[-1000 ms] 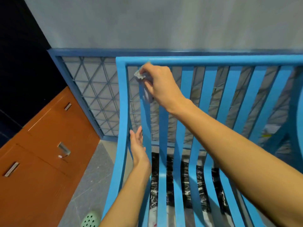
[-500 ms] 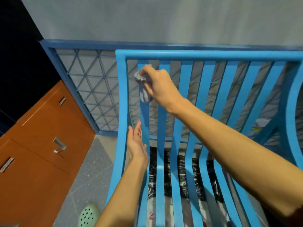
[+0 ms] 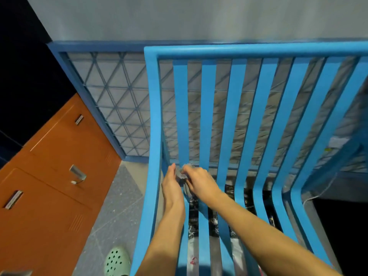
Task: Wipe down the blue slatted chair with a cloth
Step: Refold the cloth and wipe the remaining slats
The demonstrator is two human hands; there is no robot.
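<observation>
The blue slatted chair (image 3: 235,108) fills the middle and right of the view, its back rising to a top rail and its slats curving down into the seat. My right hand (image 3: 201,181) grips a small grey cloth (image 3: 182,173) low on the leftmost slat, where back meets seat. My left hand (image 3: 172,184) lies alongside that slat with fingers extended, its fingertips touching the cloth. Much of the cloth is hidden between the two hands.
A blue-framed wire mesh panel (image 3: 119,100) stands behind the chair against a grey wall. An orange cabinet (image 3: 49,176) with metal handles is on the left. A green perforated shoe (image 3: 116,261) rests on the grey floor beside the chair's left frame.
My right hand slid the cloth down the leftmost slat from near the top rail to the seat bend, meeting my left hand. The view shifted slightly left.
</observation>
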